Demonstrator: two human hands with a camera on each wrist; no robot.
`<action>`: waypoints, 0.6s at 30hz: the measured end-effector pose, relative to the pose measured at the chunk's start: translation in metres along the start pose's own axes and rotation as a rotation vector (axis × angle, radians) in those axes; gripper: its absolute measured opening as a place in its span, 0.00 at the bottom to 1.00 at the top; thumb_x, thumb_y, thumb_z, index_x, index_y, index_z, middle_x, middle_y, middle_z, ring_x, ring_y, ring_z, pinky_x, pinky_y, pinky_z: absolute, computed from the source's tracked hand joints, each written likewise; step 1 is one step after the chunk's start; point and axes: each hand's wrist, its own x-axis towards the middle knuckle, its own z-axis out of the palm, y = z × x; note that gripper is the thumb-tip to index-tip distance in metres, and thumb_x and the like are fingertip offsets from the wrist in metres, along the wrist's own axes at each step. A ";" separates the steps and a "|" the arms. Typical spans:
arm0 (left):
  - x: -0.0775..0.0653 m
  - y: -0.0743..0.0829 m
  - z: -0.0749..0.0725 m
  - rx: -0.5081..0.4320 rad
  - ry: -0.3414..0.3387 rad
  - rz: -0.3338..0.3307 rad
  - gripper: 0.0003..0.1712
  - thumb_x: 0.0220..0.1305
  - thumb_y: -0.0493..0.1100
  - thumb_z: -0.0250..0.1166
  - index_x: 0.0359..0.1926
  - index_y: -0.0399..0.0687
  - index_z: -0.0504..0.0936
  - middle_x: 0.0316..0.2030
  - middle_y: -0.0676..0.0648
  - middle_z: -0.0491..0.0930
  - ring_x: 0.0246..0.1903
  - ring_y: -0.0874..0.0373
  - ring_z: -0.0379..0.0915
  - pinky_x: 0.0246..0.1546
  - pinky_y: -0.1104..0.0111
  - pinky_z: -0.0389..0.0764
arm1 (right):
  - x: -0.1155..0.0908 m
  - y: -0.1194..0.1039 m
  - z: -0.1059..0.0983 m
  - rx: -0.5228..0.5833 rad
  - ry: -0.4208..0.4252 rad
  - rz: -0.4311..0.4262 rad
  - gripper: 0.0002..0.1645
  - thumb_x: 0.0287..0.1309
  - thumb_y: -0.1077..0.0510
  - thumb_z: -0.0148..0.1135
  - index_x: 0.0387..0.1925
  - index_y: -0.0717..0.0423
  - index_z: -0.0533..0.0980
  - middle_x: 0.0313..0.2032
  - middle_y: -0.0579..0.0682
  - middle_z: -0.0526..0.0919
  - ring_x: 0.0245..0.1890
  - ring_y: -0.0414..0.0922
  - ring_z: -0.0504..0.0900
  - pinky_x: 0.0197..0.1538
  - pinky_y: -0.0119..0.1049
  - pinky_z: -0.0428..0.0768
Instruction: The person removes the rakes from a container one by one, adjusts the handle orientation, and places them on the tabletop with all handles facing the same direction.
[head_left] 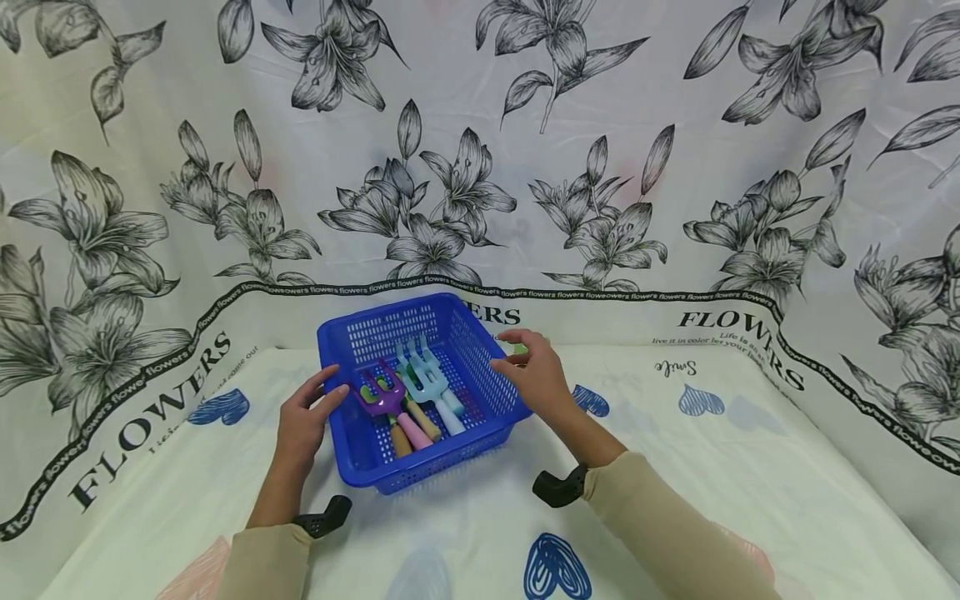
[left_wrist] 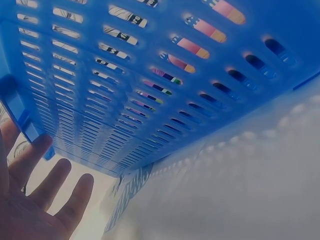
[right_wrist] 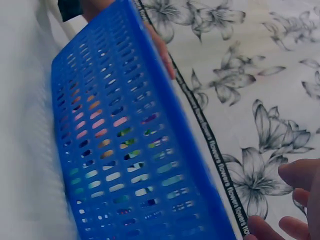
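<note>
A blue plastic basket (head_left: 420, 458) with slotted walls stands on the cloth, turned slightly. Several small garden hand forks lie inside it. Among them are a purple fork (head_left: 384, 400) with a pink handle and a light blue fork (head_left: 427, 382); others, with wooden handles, lie partly beneath. My left hand (head_left: 302, 425) is at the basket's left rim, thumb reaching over the edge. Its other fingers (left_wrist: 75, 202) are spread and fairly straight beside the wall in the left wrist view. Over the right rim is my right hand (head_left: 542, 379), its loosely bent fingers apart from the basket in the right wrist view.
A pale cloth (head_left: 480, 550) with printed hearts covers the surface. Flower-printed fabric (head_left: 600, 167) rises at the back and both sides. Behind my right hand shows a small green patch (head_left: 521, 348). A black wrist mount (head_left: 558, 487) sits on each forearm.
</note>
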 end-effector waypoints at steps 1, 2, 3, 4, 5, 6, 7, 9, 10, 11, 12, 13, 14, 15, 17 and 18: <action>0.000 0.000 0.000 0.001 0.001 -0.001 0.35 0.65 0.57 0.63 0.70 0.55 0.68 0.70 0.42 0.61 0.69 0.40 0.54 0.63 0.43 0.60 | -0.001 0.000 0.002 -0.009 -0.013 0.002 0.24 0.59 0.59 0.68 0.58 0.53 0.74 0.57 0.53 0.73 0.46 0.48 0.82 0.45 0.42 0.83; 0.000 0.000 0.000 0.004 0.001 0.001 0.35 0.65 0.57 0.63 0.70 0.55 0.68 0.70 0.42 0.61 0.69 0.40 0.54 0.63 0.43 0.60 | -0.003 0.000 0.004 -0.023 -0.023 0.001 0.25 0.59 0.59 0.68 0.58 0.53 0.74 0.58 0.52 0.73 0.46 0.48 0.82 0.45 0.42 0.83; 0.000 -0.001 0.001 0.007 0.001 0.000 0.35 0.65 0.57 0.63 0.70 0.55 0.68 0.70 0.41 0.61 0.69 0.39 0.55 0.63 0.42 0.60 | -0.004 -0.001 0.006 -0.031 -0.033 -0.001 0.26 0.59 0.60 0.68 0.59 0.53 0.74 0.58 0.52 0.72 0.46 0.48 0.83 0.45 0.42 0.83; 0.000 -0.001 0.001 0.007 0.002 0.000 0.35 0.64 0.57 0.63 0.70 0.55 0.68 0.70 0.41 0.61 0.69 0.39 0.55 0.63 0.42 0.60 | -0.005 -0.001 0.008 -0.039 -0.043 0.002 0.26 0.59 0.60 0.68 0.59 0.53 0.73 0.59 0.52 0.72 0.45 0.48 0.83 0.45 0.42 0.83; 0.000 -0.001 0.001 0.008 0.002 0.000 0.36 0.64 0.58 0.63 0.70 0.54 0.68 0.70 0.41 0.61 0.68 0.39 0.55 0.63 0.42 0.61 | -0.005 -0.001 0.010 -0.051 -0.053 -0.003 0.27 0.59 0.60 0.68 0.59 0.53 0.73 0.60 0.52 0.71 0.45 0.47 0.83 0.45 0.42 0.83; 0.000 -0.002 0.001 0.009 0.003 -0.002 0.36 0.64 0.58 0.63 0.70 0.54 0.68 0.70 0.42 0.62 0.68 0.39 0.55 0.63 0.42 0.61 | -0.006 -0.002 0.012 -0.062 -0.064 -0.007 0.28 0.59 0.59 0.68 0.60 0.52 0.72 0.61 0.52 0.71 0.45 0.47 0.83 0.45 0.42 0.83; 0.000 -0.002 0.001 0.009 0.005 -0.002 0.36 0.64 0.58 0.63 0.70 0.54 0.68 0.70 0.42 0.62 0.68 0.40 0.55 0.63 0.43 0.61 | -0.006 -0.002 0.014 -0.070 -0.077 -0.016 0.29 0.59 0.59 0.68 0.61 0.52 0.72 0.62 0.52 0.70 0.45 0.47 0.83 0.45 0.42 0.83; 0.001 -0.002 0.001 0.011 0.006 -0.005 0.36 0.64 0.58 0.63 0.70 0.55 0.68 0.70 0.42 0.61 0.69 0.40 0.55 0.63 0.42 0.61 | -0.007 -0.004 0.017 -0.113 -0.105 -0.029 0.30 0.58 0.57 0.69 0.62 0.51 0.71 0.63 0.52 0.69 0.46 0.47 0.83 0.44 0.43 0.83; 0.001 -0.002 0.001 0.010 0.007 -0.005 0.36 0.64 0.59 0.63 0.70 0.55 0.68 0.70 0.42 0.61 0.69 0.40 0.55 0.63 0.42 0.61 | -0.007 -0.005 0.018 -0.142 -0.125 -0.034 0.31 0.59 0.56 0.69 0.63 0.50 0.70 0.64 0.52 0.68 0.46 0.47 0.83 0.44 0.43 0.83; 0.001 -0.002 0.001 0.011 0.006 -0.004 0.36 0.64 0.59 0.63 0.70 0.54 0.68 0.70 0.42 0.61 0.69 0.40 0.55 0.63 0.42 0.60 | -0.007 -0.006 0.019 -0.169 -0.148 -0.039 0.32 0.59 0.54 0.69 0.64 0.49 0.70 0.64 0.51 0.68 0.47 0.46 0.83 0.44 0.43 0.83; 0.001 -0.002 0.001 0.011 0.007 -0.005 0.36 0.64 0.58 0.63 0.70 0.55 0.68 0.70 0.42 0.61 0.69 0.40 0.55 0.63 0.42 0.60 | -0.008 -0.008 0.020 -0.196 -0.171 -0.040 0.33 0.59 0.53 0.69 0.64 0.49 0.69 0.64 0.51 0.69 0.47 0.46 0.82 0.44 0.44 0.83; 0.001 -0.002 0.001 0.009 0.007 -0.004 0.36 0.64 0.58 0.63 0.70 0.55 0.68 0.70 0.42 0.61 0.69 0.40 0.55 0.63 0.42 0.60 | -0.008 -0.009 0.020 -0.214 -0.196 -0.043 0.34 0.58 0.52 0.69 0.65 0.48 0.69 0.64 0.51 0.70 0.48 0.46 0.82 0.44 0.44 0.83; 0.001 -0.002 0.001 0.008 0.007 -0.003 0.36 0.64 0.58 0.63 0.70 0.55 0.68 0.70 0.42 0.61 0.69 0.40 0.55 0.63 0.42 0.61 | -0.008 -0.009 0.020 -0.231 -0.222 -0.044 0.34 0.58 0.51 0.69 0.65 0.48 0.69 0.63 0.50 0.70 0.48 0.46 0.82 0.44 0.44 0.83; 0.001 -0.002 0.001 0.006 0.008 0.001 0.36 0.64 0.58 0.63 0.70 0.55 0.68 0.70 0.42 0.60 0.69 0.40 0.55 0.63 0.42 0.61 | -0.008 -0.010 0.020 -0.237 -0.252 -0.047 0.35 0.59 0.50 0.69 0.65 0.48 0.68 0.63 0.50 0.71 0.49 0.46 0.82 0.44 0.44 0.83; 0.000 -0.002 0.002 0.004 0.014 0.004 0.36 0.64 0.58 0.63 0.70 0.55 0.68 0.71 0.43 0.60 0.69 0.41 0.55 0.63 0.43 0.61 | -0.006 -0.011 0.019 -0.229 -0.309 -0.055 0.35 0.59 0.50 0.69 0.66 0.49 0.68 0.63 0.50 0.72 0.49 0.47 0.81 0.45 0.44 0.83; 0.000 -0.002 0.002 0.002 0.018 0.003 0.36 0.64 0.59 0.63 0.70 0.55 0.68 0.71 0.44 0.60 0.69 0.41 0.55 0.63 0.43 0.61 | -0.005 -0.011 0.019 -0.223 -0.338 -0.059 0.35 0.59 0.50 0.68 0.66 0.49 0.67 0.63 0.50 0.72 0.49 0.48 0.81 0.45 0.44 0.83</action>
